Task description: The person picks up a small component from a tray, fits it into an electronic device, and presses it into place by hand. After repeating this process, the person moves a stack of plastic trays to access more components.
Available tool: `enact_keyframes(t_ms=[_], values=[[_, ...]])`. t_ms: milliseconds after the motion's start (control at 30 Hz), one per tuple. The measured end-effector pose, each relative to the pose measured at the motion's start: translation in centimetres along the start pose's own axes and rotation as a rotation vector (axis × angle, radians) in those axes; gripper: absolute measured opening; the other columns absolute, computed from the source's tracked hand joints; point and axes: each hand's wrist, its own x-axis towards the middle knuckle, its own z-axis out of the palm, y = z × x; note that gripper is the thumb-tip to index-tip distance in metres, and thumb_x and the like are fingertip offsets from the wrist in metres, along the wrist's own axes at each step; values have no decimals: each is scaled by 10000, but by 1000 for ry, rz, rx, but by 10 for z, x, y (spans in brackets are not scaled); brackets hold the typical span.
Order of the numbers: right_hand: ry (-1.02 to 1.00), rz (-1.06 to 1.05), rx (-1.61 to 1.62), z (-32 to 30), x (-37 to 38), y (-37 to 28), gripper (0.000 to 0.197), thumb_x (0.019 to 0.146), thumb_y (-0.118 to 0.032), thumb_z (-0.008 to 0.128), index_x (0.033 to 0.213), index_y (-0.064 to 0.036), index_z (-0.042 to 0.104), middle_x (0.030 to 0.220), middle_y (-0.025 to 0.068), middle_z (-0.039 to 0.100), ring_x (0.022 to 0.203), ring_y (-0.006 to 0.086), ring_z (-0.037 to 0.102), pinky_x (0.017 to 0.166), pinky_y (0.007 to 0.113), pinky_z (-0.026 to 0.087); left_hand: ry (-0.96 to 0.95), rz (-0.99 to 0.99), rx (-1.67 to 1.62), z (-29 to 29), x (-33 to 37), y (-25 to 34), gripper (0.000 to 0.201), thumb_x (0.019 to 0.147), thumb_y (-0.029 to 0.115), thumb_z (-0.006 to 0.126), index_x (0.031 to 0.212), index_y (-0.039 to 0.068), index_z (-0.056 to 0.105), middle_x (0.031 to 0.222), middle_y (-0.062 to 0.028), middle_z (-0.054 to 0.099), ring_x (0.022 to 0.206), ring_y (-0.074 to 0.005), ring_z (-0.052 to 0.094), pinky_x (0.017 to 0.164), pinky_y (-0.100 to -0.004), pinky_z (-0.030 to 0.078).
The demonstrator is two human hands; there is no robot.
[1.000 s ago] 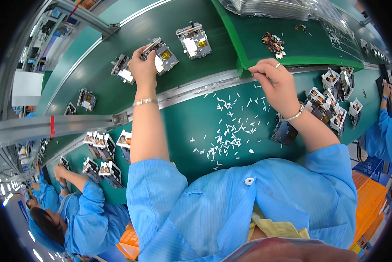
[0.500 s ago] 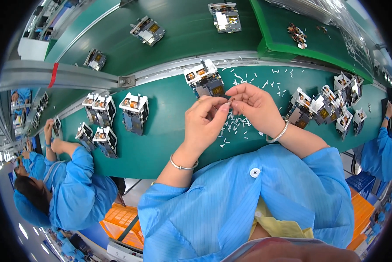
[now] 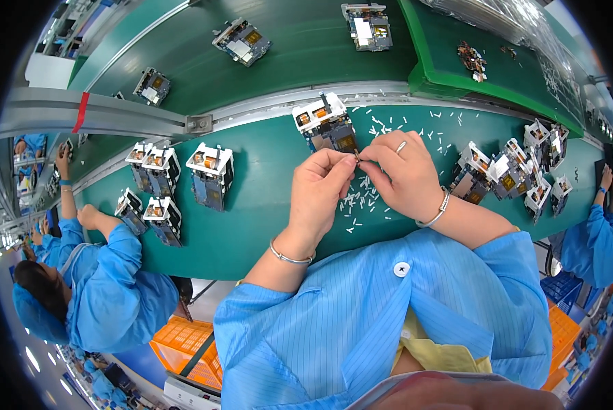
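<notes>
My left hand (image 3: pixel 321 191) and my right hand (image 3: pixel 400 176) meet above the green worktable (image 3: pixel 258 239), fingertips pinched together. Between them is a tiny dark piece, too small to name. Just beyond the fingertips stands an electronic module (image 3: pixel 330 133) with a white frame on top, copper-coloured parts and a grey circuit board; the hands cover its lower edge. Small white strips (image 3: pixel 368 198) lie scattered under and around my right hand.
Similar modules stand at the left (image 3: pixel 211 174) and in a group at the right (image 3: pixel 474 167). More lie on the green conveyor (image 3: pixel 286 65) beyond the metal rail. A green-edged tray (image 3: pixel 450 85) holds a small pile of parts (image 3: pixel 471 60). Co-workers in blue sit on both sides.
My right fingers have closed in toward my left fingertips, and the right hand has turned so a ring shows. Modules on the conveyor have shifted right. The left co-worker's arm has reached farther out.
</notes>
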Motion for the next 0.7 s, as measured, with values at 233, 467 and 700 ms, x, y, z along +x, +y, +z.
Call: enact_keyframes(t_ms=[233,467,700], values=[[1,150,0,4,-3,19,151,738,-119,716,832,-93,600,803,59,592,766,229,581,681,351,389,3,18,65,-6,5,-5,95,911,107,624,882,16,624,720,-19,582,546,-49,457,473,-187,328],[-60,39,71,4,-8,2,220,763,-103,699,935,-65,568,890,97,598,785,267,593,700,369,444,36,66,183,-5,5,-17,107,924,108,614,890,10,640,719,-1,575,561,-35,462,486,-180,341],[-93,71,157,15,-13,2,181,787,-59,666,929,-36,555,902,113,601,767,296,594,673,367,478,34,219,532,-9,1,-19,139,897,100,606,817,-2,658,694,-44,587,651,-150,549,600,-288,431]])
